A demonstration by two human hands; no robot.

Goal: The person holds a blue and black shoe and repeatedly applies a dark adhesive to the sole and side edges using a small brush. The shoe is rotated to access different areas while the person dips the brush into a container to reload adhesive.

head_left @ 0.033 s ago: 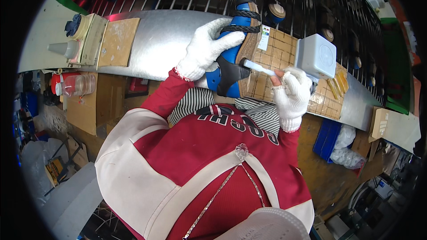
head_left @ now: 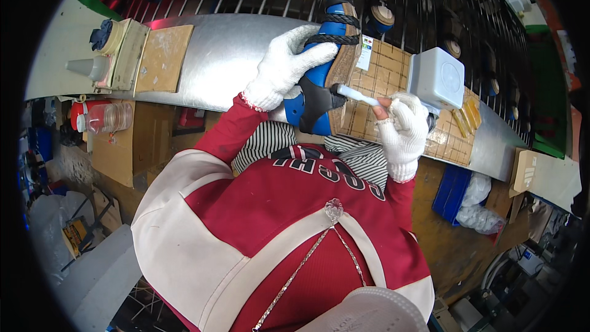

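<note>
**Blue sandal gets its sole edge brushed**

Blue sandal w/ black woven straps sits at the middle of the metal desk, tipped on its side so the tan sole faces the person's right. Left hand, in a white knit glove, is clenched over the sandal's strap side, pinning it steady. Right hand, also gloved but w/ fingertips bare, pinches a small white brush; its tip touches the sole edge.

Right of the sandal: a gridded tan board lies under the work, and a pale grey square box stands just past the brush hand. Far left of the sandal: a cone-tipped squeeze bottle and a stained flat board.

To do this stroke well, imo: keep the left grip firm so the shoe can't roll, run the brush along the sole rim in short even passes, and keep the bristles off the blue upper and straps.
</note>
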